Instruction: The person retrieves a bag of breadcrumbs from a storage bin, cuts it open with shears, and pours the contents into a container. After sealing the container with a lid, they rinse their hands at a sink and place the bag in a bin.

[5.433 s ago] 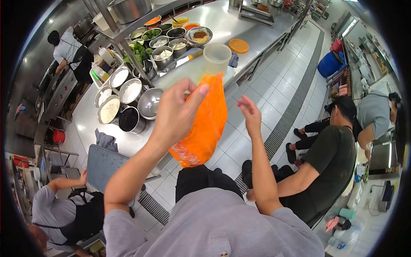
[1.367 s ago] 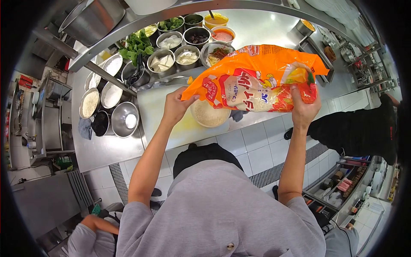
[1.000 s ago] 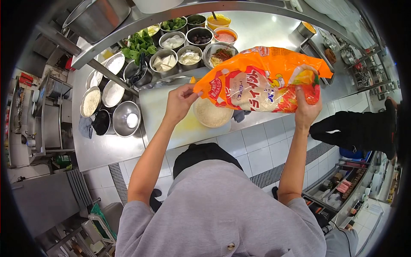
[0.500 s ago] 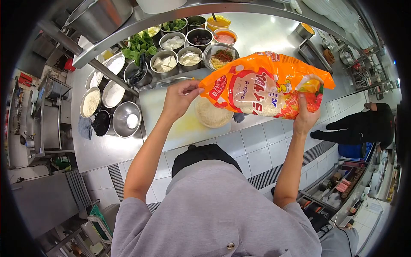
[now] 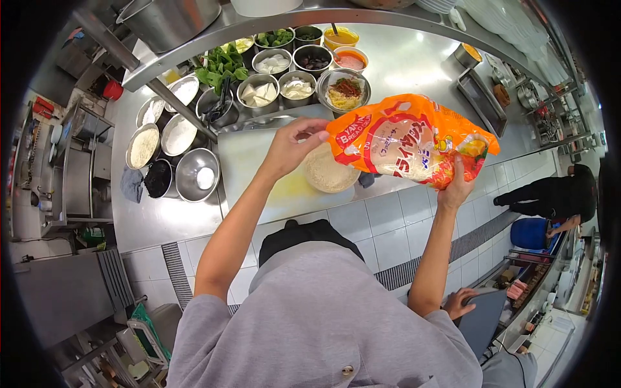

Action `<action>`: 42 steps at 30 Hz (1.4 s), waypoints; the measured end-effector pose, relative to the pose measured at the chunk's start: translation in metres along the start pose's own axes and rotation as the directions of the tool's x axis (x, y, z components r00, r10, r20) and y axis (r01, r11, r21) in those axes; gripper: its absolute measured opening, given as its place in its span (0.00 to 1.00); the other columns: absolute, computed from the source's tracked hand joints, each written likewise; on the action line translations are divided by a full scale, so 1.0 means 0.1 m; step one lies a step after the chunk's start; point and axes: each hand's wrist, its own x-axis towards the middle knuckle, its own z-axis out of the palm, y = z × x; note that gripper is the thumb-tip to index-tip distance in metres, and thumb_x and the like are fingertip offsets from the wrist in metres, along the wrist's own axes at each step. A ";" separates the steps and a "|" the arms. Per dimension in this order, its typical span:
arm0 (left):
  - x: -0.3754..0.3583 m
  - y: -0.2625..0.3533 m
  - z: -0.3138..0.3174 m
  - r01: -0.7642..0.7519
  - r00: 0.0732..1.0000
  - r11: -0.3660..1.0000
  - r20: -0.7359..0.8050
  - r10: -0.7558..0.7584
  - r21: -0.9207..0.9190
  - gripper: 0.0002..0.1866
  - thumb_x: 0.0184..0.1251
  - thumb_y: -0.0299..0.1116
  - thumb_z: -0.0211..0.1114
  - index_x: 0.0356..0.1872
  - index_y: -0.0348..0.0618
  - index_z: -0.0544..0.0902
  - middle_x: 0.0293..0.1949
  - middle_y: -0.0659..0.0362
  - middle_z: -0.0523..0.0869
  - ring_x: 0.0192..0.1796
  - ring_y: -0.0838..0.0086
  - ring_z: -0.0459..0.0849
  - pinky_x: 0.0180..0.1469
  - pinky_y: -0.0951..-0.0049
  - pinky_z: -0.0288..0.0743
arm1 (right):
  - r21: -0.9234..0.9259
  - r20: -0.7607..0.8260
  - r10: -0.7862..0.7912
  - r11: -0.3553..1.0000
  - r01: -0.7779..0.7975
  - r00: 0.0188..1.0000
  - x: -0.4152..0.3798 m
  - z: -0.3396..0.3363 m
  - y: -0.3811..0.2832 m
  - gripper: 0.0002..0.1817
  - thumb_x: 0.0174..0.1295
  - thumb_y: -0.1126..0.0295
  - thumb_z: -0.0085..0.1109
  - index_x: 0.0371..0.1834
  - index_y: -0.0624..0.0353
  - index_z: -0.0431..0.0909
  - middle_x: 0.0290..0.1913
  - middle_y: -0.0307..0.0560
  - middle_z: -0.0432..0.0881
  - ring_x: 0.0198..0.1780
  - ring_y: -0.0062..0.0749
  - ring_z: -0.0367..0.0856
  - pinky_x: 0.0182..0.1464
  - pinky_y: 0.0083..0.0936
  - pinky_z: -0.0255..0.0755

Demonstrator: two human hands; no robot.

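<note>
An orange bag of bread crumbs (image 5: 407, 139) hangs tilted between my two hands. My left hand (image 5: 301, 143) pinches its left corner, thumb against fingers. At the lower right, my right hand (image 5: 457, 184) grips the bag, with the thumb in front and the other fingers hidden behind. Below the bag's left end is a round bowl of pale crumbs (image 5: 328, 171), partly covered by the bag, at the right end of a cutting board (image 5: 259, 178). The bag's opening cannot be made out.
Metal containers of white pieces (image 5: 258, 94), greens (image 5: 222, 66) and sauces stand behind the board. A steel bowl (image 5: 197, 174) sits to its left. A metal shelf (image 5: 259, 22) crosses above. One person (image 5: 550, 197) stands at the right; another person's hand (image 5: 458, 304) holds a grey panel.
The bag and my left hand have shifted slightly right in view, and the bag looks more crumpled. Another person's hand with a grey panel has appeared at the lower right.
</note>
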 end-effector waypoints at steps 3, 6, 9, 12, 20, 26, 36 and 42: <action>-0.02 -0.25 -0.20 0.265 0.960 0.954 -0.130 -0.247 0.141 0.20 0.66 0.37 0.70 0.53 0.34 0.83 0.42 0.56 0.85 0.43 0.74 0.84 0.46 0.76 0.79 | 0.047 -0.022 0.036 0.998 -0.035 0.999 -0.01 -0.06 0.07 0.22 0.65 0.75 0.62 0.60 0.71 0.69 0.53 0.52 0.80 0.48 0.35 0.84 0.48 0.31 0.82; -0.20 -0.34 -0.28 0.590 0.801 0.796 0.031 -0.598 0.135 0.23 0.64 0.36 0.70 0.58 0.36 0.79 0.39 0.57 0.84 0.39 0.75 0.84 0.44 0.73 0.82 | 0.064 -0.026 0.053 0.997 -0.052 0.998 -0.05 -0.06 0.09 0.22 0.65 0.75 0.61 0.60 0.71 0.69 0.53 0.53 0.79 0.49 0.35 0.84 0.48 0.31 0.82; -0.30 -0.45 -0.21 0.627 0.779 0.777 0.085 -0.622 -0.062 0.23 0.64 0.33 0.69 0.58 0.34 0.78 0.35 0.56 0.84 0.34 0.74 0.85 0.38 0.73 0.84 | 0.056 -0.025 0.062 0.997 -0.061 0.998 -0.06 -0.07 0.09 0.22 0.66 0.75 0.61 0.60 0.71 0.69 0.53 0.53 0.79 0.49 0.36 0.84 0.48 0.31 0.83; -0.38 -0.45 -0.21 0.553 0.816 0.810 -0.067 -0.574 -0.194 0.19 0.64 0.30 0.68 0.54 0.32 0.77 0.33 0.55 0.84 0.29 0.73 0.85 0.34 0.75 0.84 | 0.050 -0.023 0.058 0.997 -0.057 0.998 -0.08 -0.02 0.09 0.21 0.66 0.75 0.61 0.60 0.71 0.69 0.53 0.54 0.79 0.49 0.36 0.84 0.48 0.32 0.83; -0.59 -0.32 -0.10 0.472 0.832 0.835 -0.172 -0.528 -0.282 0.16 0.65 0.27 0.68 0.49 0.32 0.75 0.31 0.54 0.82 0.28 0.71 0.85 0.33 0.75 0.85 | 0.072 -0.006 0.065 0.995 -0.064 0.998 -0.06 0.13 0.05 0.20 0.65 0.76 0.62 0.58 0.71 0.70 0.53 0.53 0.80 0.48 0.35 0.84 0.49 0.30 0.82; -0.75 -0.36 0.01 0.448 0.814 0.827 -0.227 -0.535 -0.339 0.18 0.65 0.29 0.69 0.51 0.32 0.74 0.33 0.54 0.81 0.31 0.70 0.85 0.34 0.75 0.84 | 0.024 0.010 0.001 1.000 -0.002 1.000 -0.05 0.22 -0.03 0.19 0.63 0.77 0.63 0.56 0.70 0.73 0.52 0.51 0.81 0.47 0.30 0.84 0.49 0.27 0.80; -0.22 -0.04 -0.12 0.094 0.995 0.946 -0.071 -0.075 0.310 0.20 0.65 0.35 0.70 0.54 0.36 0.82 0.39 0.58 0.86 0.39 0.76 0.80 0.42 0.73 0.75 | -0.168 0.113 -0.129 0.975 0.147 0.985 0.01 0.44 -0.25 0.19 0.62 0.76 0.66 0.55 0.70 0.75 0.50 0.49 0.82 0.47 0.29 0.83 0.50 0.26 0.78; -0.14 -0.08 -0.17 0.154 0.984 0.974 -0.114 -0.136 0.166 0.11 0.66 0.30 0.69 0.45 0.35 0.86 0.35 0.60 0.88 0.36 0.79 0.80 0.43 0.75 0.73 | -0.153 0.123 -0.136 0.976 0.154 0.983 0.02 0.52 -0.35 0.19 0.62 0.76 0.66 0.54 0.71 0.75 0.50 0.48 0.82 0.47 0.27 0.83 0.50 0.25 0.78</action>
